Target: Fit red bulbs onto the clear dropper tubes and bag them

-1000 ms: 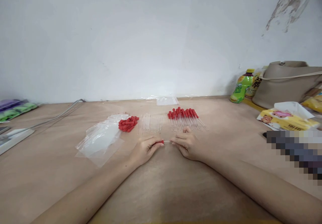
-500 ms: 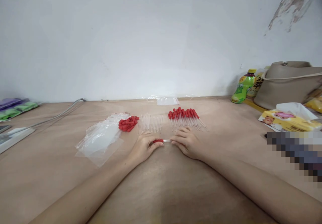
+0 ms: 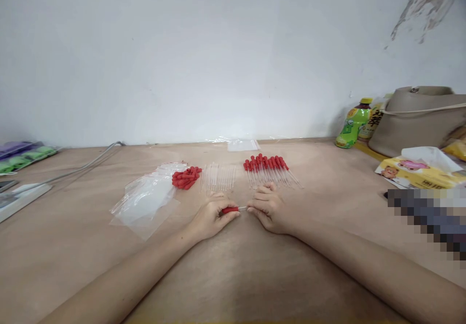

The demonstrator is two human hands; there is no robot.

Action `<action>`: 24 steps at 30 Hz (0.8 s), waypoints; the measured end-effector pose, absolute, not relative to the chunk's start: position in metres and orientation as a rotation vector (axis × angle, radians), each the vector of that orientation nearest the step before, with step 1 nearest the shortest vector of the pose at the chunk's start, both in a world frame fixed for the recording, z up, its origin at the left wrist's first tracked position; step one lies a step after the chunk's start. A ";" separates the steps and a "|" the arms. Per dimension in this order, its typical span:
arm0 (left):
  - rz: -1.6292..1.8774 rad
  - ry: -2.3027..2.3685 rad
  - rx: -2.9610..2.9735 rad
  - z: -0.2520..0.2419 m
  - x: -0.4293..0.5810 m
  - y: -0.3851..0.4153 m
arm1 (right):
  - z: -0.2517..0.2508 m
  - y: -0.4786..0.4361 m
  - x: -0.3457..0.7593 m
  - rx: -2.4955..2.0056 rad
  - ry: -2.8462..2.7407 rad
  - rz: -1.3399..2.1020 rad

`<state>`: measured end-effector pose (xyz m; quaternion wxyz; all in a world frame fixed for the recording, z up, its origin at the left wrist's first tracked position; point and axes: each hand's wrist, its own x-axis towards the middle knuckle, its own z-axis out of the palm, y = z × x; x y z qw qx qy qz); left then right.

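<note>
Our left hand (image 3: 211, 217) pinches a red dropper bulb (image 3: 230, 210), our right hand (image 3: 268, 210) the clear tube (image 3: 243, 208) projecting from it; beyond, on the tabletop (image 3: 218, 275), lie piled bulbs (image 3: 186, 177), bare tubes (image 3: 220, 177) and red-topped droppers (image 3: 267, 163).

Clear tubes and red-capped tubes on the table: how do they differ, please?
The clear tubes are uncapped; the red-capped tubes bear red caps at their far ends. The clear tubes lie left of the red-capped tubes. Both have transparent stems, laid side by side.

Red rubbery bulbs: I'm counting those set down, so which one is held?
The red rubbery bulb held in the left hand; the others lie in the loose pile or top the right row of thin clear tubes.
</note>
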<state>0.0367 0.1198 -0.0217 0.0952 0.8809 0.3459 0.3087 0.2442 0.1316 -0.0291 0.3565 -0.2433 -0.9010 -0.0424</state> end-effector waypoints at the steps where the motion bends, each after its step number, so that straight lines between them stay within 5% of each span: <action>1: 0.924 1.017 2.616 -0.022 0.037 0.120 | -0.029 0.131 0.244 -0.642 -2.329 -0.099; 24: 0.922 1.035 2.680 -0.025 0.034 0.128 | -0.019 0.125 0.235 -0.921 -2.456 0.078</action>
